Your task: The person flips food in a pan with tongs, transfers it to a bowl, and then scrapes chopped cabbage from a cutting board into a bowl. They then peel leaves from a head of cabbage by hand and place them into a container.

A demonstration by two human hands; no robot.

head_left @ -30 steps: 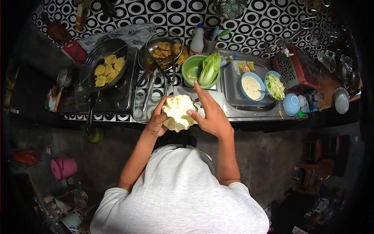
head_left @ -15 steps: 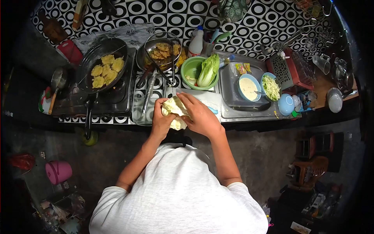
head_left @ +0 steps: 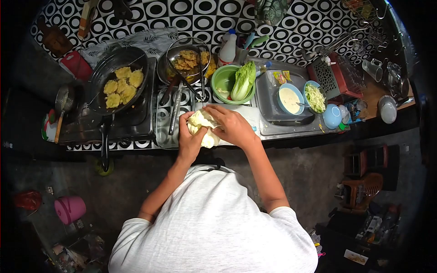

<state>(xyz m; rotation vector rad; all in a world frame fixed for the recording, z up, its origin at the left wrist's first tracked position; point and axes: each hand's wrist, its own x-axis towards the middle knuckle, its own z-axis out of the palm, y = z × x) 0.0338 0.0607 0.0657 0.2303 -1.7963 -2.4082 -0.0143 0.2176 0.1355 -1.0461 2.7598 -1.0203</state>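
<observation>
A pale cabbage (head_left: 200, 120) with ragged leaves is held in front of my body, over the counter's front edge. My left hand (head_left: 189, 140) is wrapped round its left side, the thumb pressed on the near part. From the right, my right hand (head_left: 234, 128) curls over it, fingers bent across the top and thumb at the side. Its underside is hidden. Just beyond my hands stands a green bowl (head_left: 219, 96) with a head of leafy greens (head_left: 245, 82) in it. A white cutting board (head_left: 251, 114) lies beneath my right hand.
At left, a frying pan (head_left: 98, 103) of several fritters sits on the stove. A strainer of fried pieces (head_left: 185, 60) and tongs (head_left: 175, 109) lie beside it. At right are a bowl of batter (head_left: 289, 100), a bowl of shredded cabbage (head_left: 315, 97) and a blue bowl (head_left: 332, 117).
My hands stay on the cabbage with slightly shifted fingers, and its torn leaves face me differently. The camera view has tilted a little.
</observation>
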